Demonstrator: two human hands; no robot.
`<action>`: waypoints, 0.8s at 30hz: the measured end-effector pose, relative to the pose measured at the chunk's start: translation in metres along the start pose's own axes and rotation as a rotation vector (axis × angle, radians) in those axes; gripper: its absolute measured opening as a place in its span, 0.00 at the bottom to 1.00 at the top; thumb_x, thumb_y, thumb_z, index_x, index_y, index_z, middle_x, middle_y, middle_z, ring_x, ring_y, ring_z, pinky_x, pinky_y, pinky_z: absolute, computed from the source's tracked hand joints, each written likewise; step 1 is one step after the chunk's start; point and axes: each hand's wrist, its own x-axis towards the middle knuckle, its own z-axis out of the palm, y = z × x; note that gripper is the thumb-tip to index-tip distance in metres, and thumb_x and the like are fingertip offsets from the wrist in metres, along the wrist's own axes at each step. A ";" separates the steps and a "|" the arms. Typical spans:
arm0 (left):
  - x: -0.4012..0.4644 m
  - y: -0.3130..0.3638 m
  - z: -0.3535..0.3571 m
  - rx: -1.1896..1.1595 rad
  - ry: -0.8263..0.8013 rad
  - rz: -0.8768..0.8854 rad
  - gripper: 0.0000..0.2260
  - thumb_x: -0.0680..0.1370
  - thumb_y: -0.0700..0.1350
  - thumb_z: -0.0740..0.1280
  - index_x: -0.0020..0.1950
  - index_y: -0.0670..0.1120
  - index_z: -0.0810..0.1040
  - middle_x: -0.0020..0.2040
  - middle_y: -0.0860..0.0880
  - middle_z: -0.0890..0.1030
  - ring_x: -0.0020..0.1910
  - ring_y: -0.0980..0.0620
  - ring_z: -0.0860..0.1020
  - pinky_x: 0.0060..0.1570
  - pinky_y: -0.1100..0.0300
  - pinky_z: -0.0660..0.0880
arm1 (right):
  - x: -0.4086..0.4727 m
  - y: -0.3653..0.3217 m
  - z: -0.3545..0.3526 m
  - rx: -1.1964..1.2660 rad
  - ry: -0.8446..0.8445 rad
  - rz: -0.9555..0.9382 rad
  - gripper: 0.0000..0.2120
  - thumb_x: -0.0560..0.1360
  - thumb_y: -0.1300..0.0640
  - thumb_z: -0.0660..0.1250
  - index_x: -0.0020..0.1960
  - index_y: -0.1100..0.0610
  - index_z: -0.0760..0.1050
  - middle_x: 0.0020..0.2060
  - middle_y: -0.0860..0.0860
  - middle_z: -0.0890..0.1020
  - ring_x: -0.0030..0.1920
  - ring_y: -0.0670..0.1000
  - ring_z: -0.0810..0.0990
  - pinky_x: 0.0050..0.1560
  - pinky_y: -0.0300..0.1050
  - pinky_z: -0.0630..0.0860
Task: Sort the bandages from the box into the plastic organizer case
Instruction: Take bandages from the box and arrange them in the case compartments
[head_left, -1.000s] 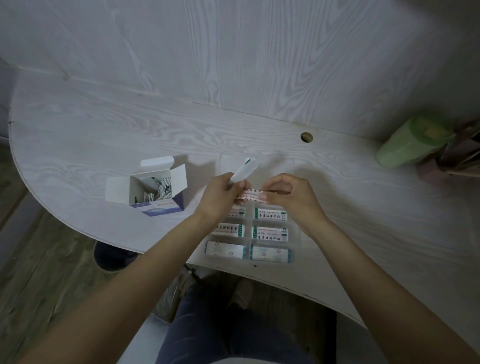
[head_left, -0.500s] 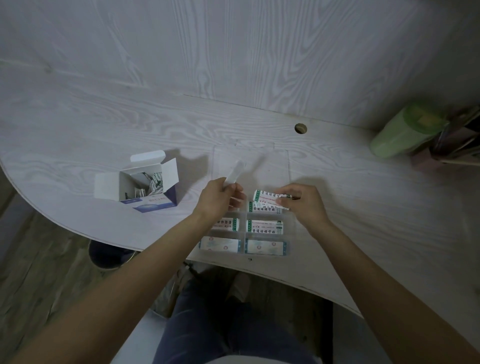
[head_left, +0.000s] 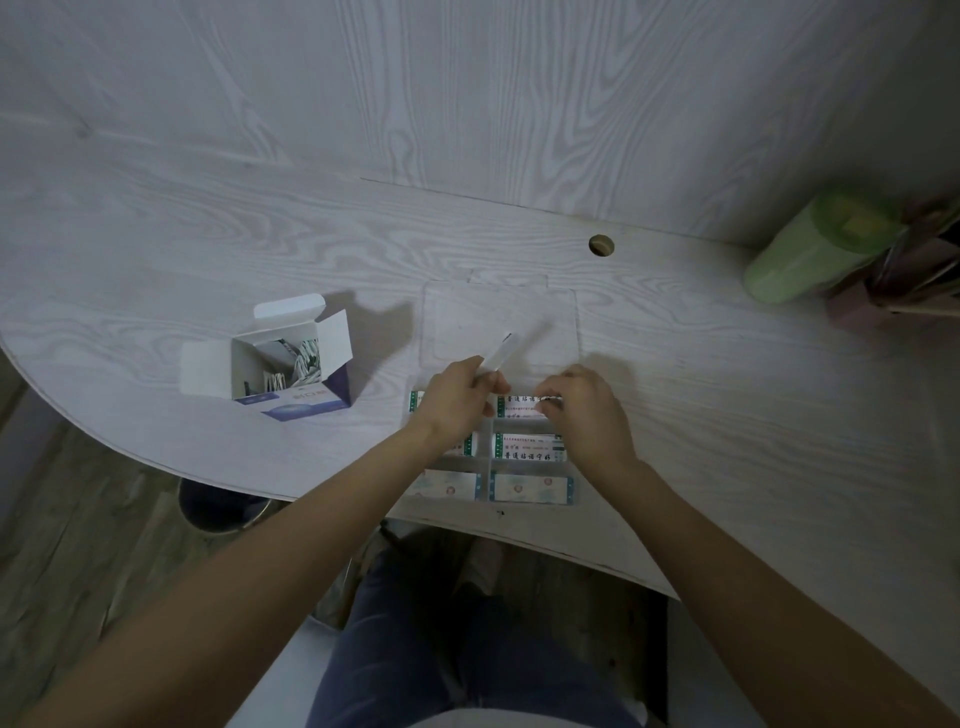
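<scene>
The clear plastic organizer case (head_left: 485, 470) lies at the table's near edge, its lid (head_left: 498, 325) folded open behind it. Its compartments hold wrapped bandages, among them a stack in the middle right compartment (head_left: 527, 447). My left hand (head_left: 457, 397) grips several white bandages (head_left: 501, 351) that stick up past my fingers. My right hand (head_left: 576, 410) pinches a bandage (head_left: 524, 402) down over the far right compartment. The open bandage box (head_left: 283, 364) stands to the left with several bandages inside.
A green cylinder (head_left: 810, 249) lies on its side at the far right beside pinkish clutter (head_left: 893, 291). A cable hole (head_left: 601, 245) sits in the table behind the lid. A dark round stool (head_left: 223, 506) stands below the table's edge.
My right hand has lowered its bandage from mid-air onto the far right compartment. My left hand has stayed beside it with its bundle.
</scene>
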 end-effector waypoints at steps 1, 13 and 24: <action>0.001 0.001 0.001 0.031 -0.006 0.004 0.10 0.83 0.42 0.55 0.50 0.44 0.76 0.54 0.47 0.81 0.41 0.51 0.79 0.43 0.59 0.75 | -0.001 -0.002 -0.001 -0.047 -0.002 -0.005 0.08 0.77 0.60 0.65 0.54 0.56 0.81 0.51 0.52 0.77 0.54 0.51 0.73 0.44 0.43 0.70; 0.005 0.006 0.003 0.243 -0.061 0.058 0.12 0.82 0.41 0.55 0.52 0.41 0.77 0.51 0.41 0.80 0.46 0.43 0.79 0.42 0.57 0.73 | 0.000 -0.003 -0.007 -0.053 -0.051 0.014 0.09 0.77 0.64 0.64 0.55 0.60 0.79 0.50 0.56 0.79 0.50 0.56 0.77 0.50 0.50 0.75; -0.013 0.007 -0.026 -0.303 -0.242 -0.012 0.07 0.80 0.38 0.61 0.47 0.41 0.79 0.42 0.45 0.84 0.33 0.57 0.81 0.38 0.67 0.78 | 0.005 -0.035 -0.030 0.616 0.018 0.035 0.09 0.74 0.55 0.71 0.53 0.52 0.79 0.46 0.47 0.81 0.48 0.44 0.78 0.49 0.34 0.72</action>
